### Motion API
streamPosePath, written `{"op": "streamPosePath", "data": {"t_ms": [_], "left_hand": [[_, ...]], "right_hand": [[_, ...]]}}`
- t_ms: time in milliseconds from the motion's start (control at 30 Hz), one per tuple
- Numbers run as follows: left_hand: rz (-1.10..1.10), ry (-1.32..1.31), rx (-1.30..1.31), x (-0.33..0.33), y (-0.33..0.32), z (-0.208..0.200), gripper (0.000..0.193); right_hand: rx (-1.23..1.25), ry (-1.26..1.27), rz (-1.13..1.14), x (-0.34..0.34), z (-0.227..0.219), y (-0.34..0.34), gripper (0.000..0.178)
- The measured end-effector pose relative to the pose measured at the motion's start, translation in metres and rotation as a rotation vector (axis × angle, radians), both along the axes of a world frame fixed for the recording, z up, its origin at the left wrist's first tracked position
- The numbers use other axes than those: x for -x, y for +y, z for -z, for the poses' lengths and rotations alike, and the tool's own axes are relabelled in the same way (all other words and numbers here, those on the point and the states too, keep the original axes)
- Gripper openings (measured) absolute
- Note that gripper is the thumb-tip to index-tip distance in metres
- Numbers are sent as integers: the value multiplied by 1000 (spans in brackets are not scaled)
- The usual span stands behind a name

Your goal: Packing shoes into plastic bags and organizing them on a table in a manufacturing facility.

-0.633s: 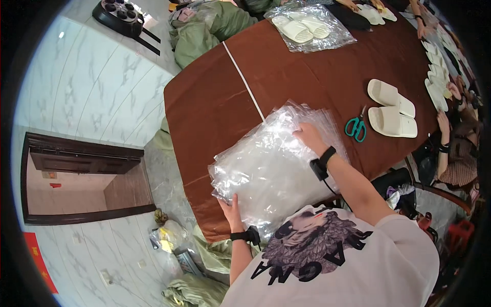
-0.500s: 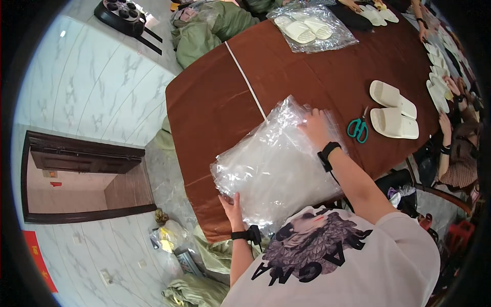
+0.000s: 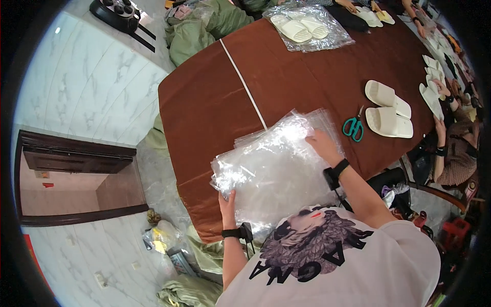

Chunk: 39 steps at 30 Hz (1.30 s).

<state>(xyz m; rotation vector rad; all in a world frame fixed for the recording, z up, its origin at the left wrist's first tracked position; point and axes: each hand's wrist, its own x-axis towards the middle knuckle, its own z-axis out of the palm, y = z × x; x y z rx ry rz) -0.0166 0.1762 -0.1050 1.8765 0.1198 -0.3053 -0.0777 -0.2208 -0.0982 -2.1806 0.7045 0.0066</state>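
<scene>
Clear plastic bags, stacked on the bench and steadied by both hands.
The stack (image 3: 271,171) lies flat on the brown-covered bench (image 3: 202,102) — left hand (image 3: 227,207) at its near-left edge, right hand (image 3: 326,147) on its far-right part, fingers bent; whether either grips, I cannot tell. Likely squaring edges — next calls for light, even pressure. Scissors (image 3: 353,129) lie just beside, right.

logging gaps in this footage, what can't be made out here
Bags: head view, overlap and glare hide their number; shirt hides part of the near edge.
Black object: head view, cut off by the top edge.
Far-right slippers: head view, too small and overlapping to count.
</scene>
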Motion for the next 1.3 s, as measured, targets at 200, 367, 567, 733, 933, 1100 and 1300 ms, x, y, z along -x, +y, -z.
{"op": "streamPosePath", "data": {"t_ms": [200,367,567,733,933,1100,1300], "left_hand": [[112,153,-35,-20,-35,-4,57],[223,-232,-296,-26,-50,24,65],[108,5,-270,-32,-80,20,69],[140,344,133,-39,-89,3,59],[200,461,489,-23,-79,-12,37],[220,400,622,-2,-61,-33,39],[272,-273,495,-19,-62,-139,47]], "right_hand": [[470,66,307,42,24,-37,60],[414,29,61,30,20,-54,64],[-142,-89,309,26,15,-41,71],[-604,-102,285,48,59,-84,71],[-413,-94,84,52,17,-67,47],[-717,-168,46,58,-7,-52,36],[-515,-559,124,43,-99,-56,37]]}}
